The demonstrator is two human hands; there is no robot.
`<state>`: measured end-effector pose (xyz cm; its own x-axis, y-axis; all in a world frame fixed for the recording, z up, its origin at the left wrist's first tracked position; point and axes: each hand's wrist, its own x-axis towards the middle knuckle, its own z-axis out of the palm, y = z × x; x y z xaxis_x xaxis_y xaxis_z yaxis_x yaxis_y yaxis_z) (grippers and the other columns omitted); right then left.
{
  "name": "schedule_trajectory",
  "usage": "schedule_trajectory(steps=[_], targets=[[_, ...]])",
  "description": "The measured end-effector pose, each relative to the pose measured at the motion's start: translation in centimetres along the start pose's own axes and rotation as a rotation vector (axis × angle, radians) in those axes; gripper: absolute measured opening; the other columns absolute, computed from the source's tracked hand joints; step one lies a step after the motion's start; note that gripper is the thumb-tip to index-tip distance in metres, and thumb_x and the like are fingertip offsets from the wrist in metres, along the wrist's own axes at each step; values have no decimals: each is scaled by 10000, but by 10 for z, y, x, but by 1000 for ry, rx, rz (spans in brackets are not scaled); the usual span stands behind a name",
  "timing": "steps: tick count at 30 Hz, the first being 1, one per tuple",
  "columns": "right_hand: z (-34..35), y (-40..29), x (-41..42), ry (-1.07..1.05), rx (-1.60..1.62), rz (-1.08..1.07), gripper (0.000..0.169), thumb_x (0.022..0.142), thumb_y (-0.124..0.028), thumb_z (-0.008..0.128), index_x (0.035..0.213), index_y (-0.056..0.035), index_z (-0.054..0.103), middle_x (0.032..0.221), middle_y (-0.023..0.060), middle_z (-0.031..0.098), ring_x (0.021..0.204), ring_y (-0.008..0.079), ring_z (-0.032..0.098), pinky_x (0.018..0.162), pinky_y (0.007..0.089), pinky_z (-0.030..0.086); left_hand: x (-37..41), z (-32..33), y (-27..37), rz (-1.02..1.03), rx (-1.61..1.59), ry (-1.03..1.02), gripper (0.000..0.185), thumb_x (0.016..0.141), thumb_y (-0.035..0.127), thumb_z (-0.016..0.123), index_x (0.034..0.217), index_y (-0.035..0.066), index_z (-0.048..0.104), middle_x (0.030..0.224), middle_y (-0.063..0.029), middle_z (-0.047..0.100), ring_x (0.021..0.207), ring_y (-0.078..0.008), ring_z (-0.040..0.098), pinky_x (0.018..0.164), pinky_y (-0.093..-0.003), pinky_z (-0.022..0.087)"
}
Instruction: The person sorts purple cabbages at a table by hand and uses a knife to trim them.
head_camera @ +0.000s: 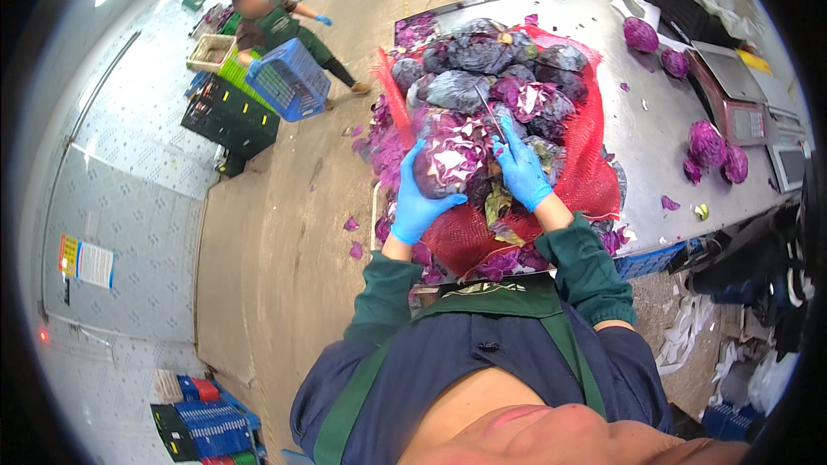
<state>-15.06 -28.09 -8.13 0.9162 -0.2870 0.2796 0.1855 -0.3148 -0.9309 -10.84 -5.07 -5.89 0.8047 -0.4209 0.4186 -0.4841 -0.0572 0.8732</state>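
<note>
My left hand [417, 197], in a blue glove, grips a red cabbage [450, 165] whose cut, pale base faces up. In my right hand [522, 165], also gloved, is a knife [489, 111] with a thin blade pointing up and away, just right of that cabbage. Beyond both hands, several red cabbages with dull outer leaves [481, 48] are piled on an opened red mesh sack [585, 174]. One cabbage with a pale cut base [531, 100] lies among them. A yellowed leaf [497, 206] rests below my right hand.
Trimmed purple leaves [386, 148] heap along the left side of the steel table [652, 187]. Trimmed cabbages [707, 144] sit near a weighing scale [736, 103] at right. A person [278, 29] carries a blue crate [291, 81] beside stacked crates [229, 119].
</note>
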Motion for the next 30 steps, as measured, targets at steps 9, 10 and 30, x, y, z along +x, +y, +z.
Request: schedule_trajectory(steps=[9,10,30], targets=[[13,18,-27,-121,-150,-169,617,1042,-236,541,1581,3,359,1502,279,512,1381,414,512,1158,441,397,4,24,-3,-52,-203,112,989,737,-19,900,1543,55,331,1449,-147,505,1299,-252,564,1090,-398,516],[10,17,-25,-131,-149,-176,622,1041,-235,543,1587,-8,353,1508,267,513,1386,409,510,1162,438,394,4,23,-4,-50,-180,99,970,742,-37,889,1534,55,337,1441,-147,507,1293,-250,566,1083,-398,523],[-13,-2,23,122,-103,-4,859,944,-470,694,1621,-102,315,1424,290,585,1298,390,603,1090,424,459,-5,4,19,-60,-233,-70,1071,662,98,962,1554,23,374,1546,-127,478,1427,-249,468,1215,-392,367]])
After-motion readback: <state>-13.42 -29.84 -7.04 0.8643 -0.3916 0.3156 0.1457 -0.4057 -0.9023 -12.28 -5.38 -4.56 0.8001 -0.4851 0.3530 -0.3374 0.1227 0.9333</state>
